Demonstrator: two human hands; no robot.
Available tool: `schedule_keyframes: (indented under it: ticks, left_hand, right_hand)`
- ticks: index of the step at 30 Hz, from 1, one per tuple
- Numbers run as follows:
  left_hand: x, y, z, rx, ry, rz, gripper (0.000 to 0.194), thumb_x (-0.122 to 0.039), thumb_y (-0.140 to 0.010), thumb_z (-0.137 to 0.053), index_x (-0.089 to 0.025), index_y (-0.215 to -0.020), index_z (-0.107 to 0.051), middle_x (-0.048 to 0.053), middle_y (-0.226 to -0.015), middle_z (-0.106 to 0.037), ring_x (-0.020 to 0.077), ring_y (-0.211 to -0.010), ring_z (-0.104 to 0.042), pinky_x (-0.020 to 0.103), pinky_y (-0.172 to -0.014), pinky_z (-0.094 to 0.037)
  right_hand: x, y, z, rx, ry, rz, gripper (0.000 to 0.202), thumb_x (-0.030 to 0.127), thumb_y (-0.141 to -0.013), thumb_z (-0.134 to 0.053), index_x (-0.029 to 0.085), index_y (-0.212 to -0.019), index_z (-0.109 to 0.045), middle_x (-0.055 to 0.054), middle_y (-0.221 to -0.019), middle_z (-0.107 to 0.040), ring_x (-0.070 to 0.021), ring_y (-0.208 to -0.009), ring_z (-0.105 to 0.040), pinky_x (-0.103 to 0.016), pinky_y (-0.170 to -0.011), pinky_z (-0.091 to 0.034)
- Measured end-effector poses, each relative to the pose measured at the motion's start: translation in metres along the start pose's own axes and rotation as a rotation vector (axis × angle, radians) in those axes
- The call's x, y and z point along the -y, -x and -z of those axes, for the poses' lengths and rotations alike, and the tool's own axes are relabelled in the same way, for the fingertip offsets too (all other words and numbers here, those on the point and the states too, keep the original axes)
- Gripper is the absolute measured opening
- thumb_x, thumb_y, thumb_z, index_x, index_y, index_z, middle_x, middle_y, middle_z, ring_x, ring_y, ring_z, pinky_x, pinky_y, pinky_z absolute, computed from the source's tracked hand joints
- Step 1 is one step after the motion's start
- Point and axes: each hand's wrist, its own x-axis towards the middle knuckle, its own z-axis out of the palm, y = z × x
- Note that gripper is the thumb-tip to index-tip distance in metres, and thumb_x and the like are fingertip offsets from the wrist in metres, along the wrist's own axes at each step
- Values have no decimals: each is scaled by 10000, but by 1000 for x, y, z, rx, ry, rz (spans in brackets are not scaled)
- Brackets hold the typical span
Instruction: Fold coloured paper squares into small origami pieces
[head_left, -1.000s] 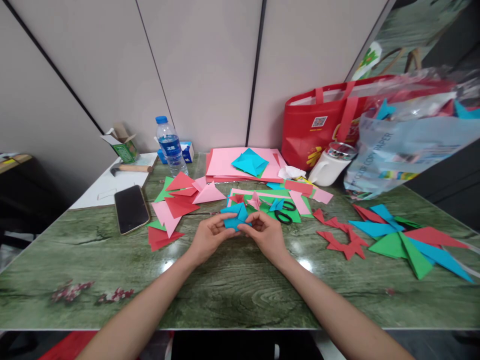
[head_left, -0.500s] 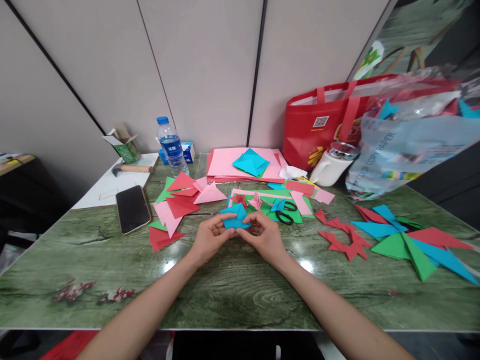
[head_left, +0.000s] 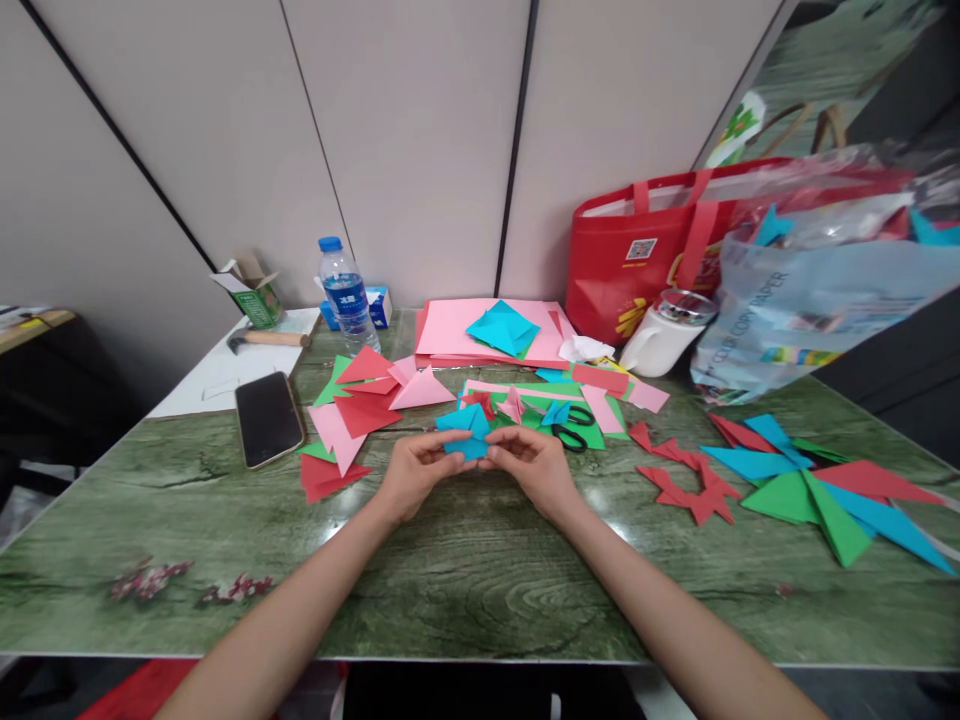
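A small folded piece of blue paper (head_left: 466, 424) is held between both hands above the middle of the table. My left hand (head_left: 414, 470) pinches its left side, thumb in front and fingers behind. My right hand (head_left: 531, 465) grips its lower right edge between thumb and fingers. Just behind the paper lie small folded red and pink pieces (head_left: 512, 404) and black-handled scissors (head_left: 571, 436) on green and pink sheets. Folded red and pink triangles (head_left: 367, 408) are spread to the left of my hands.
A phone (head_left: 268, 420), a hammer (head_left: 270, 339) and a water bottle (head_left: 348, 295) are at the left. Pink sheets (head_left: 450, 330) lie at the back. To the right are a white mug (head_left: 664, 335), a red bag (head_left: 622, 260), a red pointed paper ring (head_left: 701, 490) and folded strips (head_left: 780, 495).
The blue paper has tilted and shifted slightly left in my hands. My left thumb now lies across its front, and my right fingers have moved lower along its edge.
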Motion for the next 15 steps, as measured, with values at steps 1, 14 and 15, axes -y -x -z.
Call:
schedule_keyframes:
  ticks: [1, 14, 15]
  left_hand:
    - [0, 0, 0, 2, 17, 4, 351, -218, -590, -752, -150, -930, -697, 38, -803, -721, 214, -768, -672, 383, -792, -529]
    - [0, -1, 2, 8, -206, -99, 231, -226, -656, -698, -150, -875, -709, 58, -845, -711, 200, -765, -660, 327, -754, -521]
    - [-1, -1, 2, -5, -245, -126, 232, -227, -655, -699, -148, -872, -709, 57, -843, -707, 194, -768, -651, 311, -746, -516]
  right_hand:
    - [0, 0, 0, 0, -16, -12, 206, 346, -580, -734, 200, -697, -648, 4, -670, -650, -177, -609, -650, -349, -632, -579]
    - [-1, -1, 2, 39, 84, 88, 139, 294, -688, -647, 200, -789, -630, -18, -768, -631, -155, -660, -620, -306, -629, -563]
    - [-2, -1, 3, 24, 83, 93, 170, 284, -674, -663, 203, -812, -605, -11, -748, -615, -153, -659, -606, -288, -592, -558]
